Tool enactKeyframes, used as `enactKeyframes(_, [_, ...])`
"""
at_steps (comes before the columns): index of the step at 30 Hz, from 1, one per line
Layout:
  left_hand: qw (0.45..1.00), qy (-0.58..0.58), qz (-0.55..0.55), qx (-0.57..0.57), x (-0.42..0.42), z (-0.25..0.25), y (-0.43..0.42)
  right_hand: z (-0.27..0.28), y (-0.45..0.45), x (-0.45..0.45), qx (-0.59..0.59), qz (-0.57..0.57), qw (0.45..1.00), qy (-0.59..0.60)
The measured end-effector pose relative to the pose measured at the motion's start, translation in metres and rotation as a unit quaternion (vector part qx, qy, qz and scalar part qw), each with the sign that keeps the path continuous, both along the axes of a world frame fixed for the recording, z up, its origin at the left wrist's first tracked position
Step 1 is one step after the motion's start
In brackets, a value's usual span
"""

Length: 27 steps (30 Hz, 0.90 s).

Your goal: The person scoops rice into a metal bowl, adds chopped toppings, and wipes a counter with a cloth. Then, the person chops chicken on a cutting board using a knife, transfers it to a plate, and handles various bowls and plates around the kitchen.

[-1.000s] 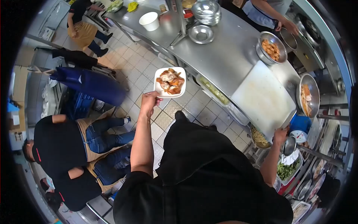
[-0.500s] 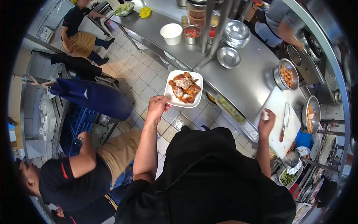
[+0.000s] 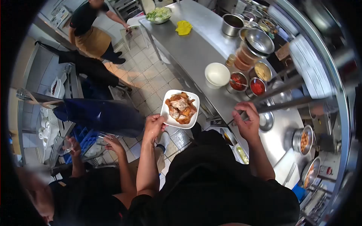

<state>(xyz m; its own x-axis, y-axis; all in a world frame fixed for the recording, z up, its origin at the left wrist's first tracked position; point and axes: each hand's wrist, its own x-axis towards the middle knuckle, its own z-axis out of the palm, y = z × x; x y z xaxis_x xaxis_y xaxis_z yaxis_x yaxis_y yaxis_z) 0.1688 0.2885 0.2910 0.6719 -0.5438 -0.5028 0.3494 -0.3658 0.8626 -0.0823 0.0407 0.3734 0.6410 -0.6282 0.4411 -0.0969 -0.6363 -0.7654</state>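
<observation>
**Food dish in left hand, right hand loose by the counter edge**

Nearest: dark clothing (image 3: 211,188) of the wearer, lower edge cut off. Left hand (image 3: 153,126) grips a white dish (image 3: 168,94) at its near-left corner, thumb on the rim; fingers underneath hidden. Dish is over the floor, left of the counter (image 3: 211,101), with sauced food (image 3: 181,108) inside, kind hard to make out. Right hand (image 3: 247,123) half-curled, a moderate gap between thumb and fingertips. Just beside it, a metal bowl (image 3: 267,121), partly covered by a blurred rail (image 3: 290,103).

Lower left: co-worker (image 3: 90,196), head blurred, holding clear vessels, outlines faint.

Mid-counter: white tub (image 3: 217,75), near two containers of red contents. Cutting board (image 3: 283,165) partly hidden behind the right arm.

Far: yellow cloth (image 3: 183,28); bowl of greens (image 3: 158,15); aproned person (image 3: 92,34), head cut by the top edge.
</observation>
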Motion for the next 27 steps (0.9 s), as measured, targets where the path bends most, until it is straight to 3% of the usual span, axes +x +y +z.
enactKeyframes(5, [0.997, -0.008, 0.079, -0.02, 0.055, -0.005, 0.01, -0.007, -0.047, 0.072, 0.01, 0.054, 0.998, 0.014])
enactKeyframes(6, [0.995, -0.004, 0.097, -0.017, 0.065, -0.003, 0.01, -0.004, -0.054, 0.096, 0.079, 0.074, 0.994, -0.008])
enactKeyframes(11, [0.983, 0.015, 0.181, -0.005, 0.123, 0.0, 0.014, 0.028, -0.063, 0.238, 0.1, 0.157, 0.982, -0.025])
enactKeyframes(14, [0.978, 0.004, 0.209, -0.002, 0.168, -0.006, 0.018, 0.035, -0.054, 0.324, 0.091, 0.262, 0.96, -0.033])
enactKeyframes(16, [0.974, -0.003, 0.226, -0.009, 0.196, -0.011, 0.023, 0.047, -0.038, 0.376, 0.109, 0.33, 0.937, 0.024])
enactKeyframes(19, [0.969, -0.034, 0.244, -0.018, 0.252, -0.035, 0.032, 0.044, -0.032, 0.453, 0.107, 0.337, 0.935, -0.004])
enactKeyframes(25, [0.959, 0.015, 0.281, -0.022, 0.348, -0.003, 0.027, 0.043, -0.067, 0.572, 0.122, 0.308, 0.943, 0.017])
enactKeyframes(27, [0.955, 0.021, 0.295, -0.009, 0.38, -0.004, 0.029, 0.042, -0.088, 0.615, 0.157, 0.213, 0.964, -0.003])
